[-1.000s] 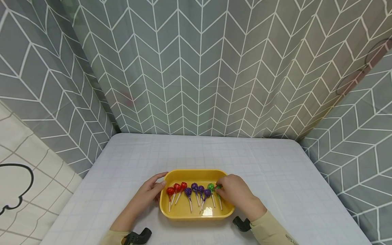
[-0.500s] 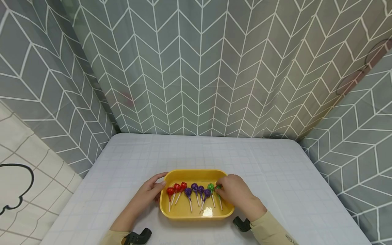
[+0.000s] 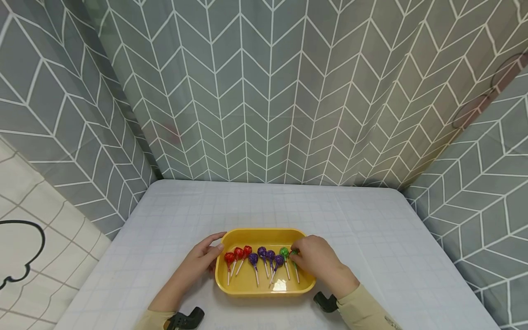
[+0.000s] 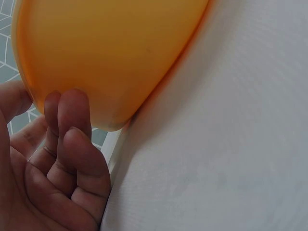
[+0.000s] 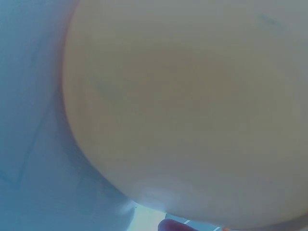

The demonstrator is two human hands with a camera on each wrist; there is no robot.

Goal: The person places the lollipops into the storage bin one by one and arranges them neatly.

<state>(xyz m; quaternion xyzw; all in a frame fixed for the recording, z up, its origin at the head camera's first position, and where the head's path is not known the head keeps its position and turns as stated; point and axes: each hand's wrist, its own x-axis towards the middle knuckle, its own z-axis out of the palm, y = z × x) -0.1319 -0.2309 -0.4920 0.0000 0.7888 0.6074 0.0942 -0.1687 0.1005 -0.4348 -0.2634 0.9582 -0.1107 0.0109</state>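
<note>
A yellow tray (image 3: 264, 291) lies on the table with lollipops in it. Three red lollipops (image 3: 238, 253) are at its left, several purple lollipops (image 3: 270, 255) in the middle, and a green lollipop (image 3: 284, 251) right of these. My left hand (image 3: 200, 256) holds the tray's left end; in the left wrist view its curled fingers (image 4: 74, 110) touch the outer wall. Over the tray's right side, my right hand (image 3: 323, 261) pinches a second green lollipop (image 3: 296, 270) by its head, which is partly hidden. The right wrist view shows mostly the tray wall (image 5: 183, 120) and one fingertip.
A white grid-patterned cloth (image 3: 268, 204) covers the table around the tray. Grey patterned curtains (image 3: 255, 91) stand behind and at the sides. A black wrist device (image 3: 187, 318) sits at the left wrist and another black device (image 3: 325, 302) at the right.
</note>
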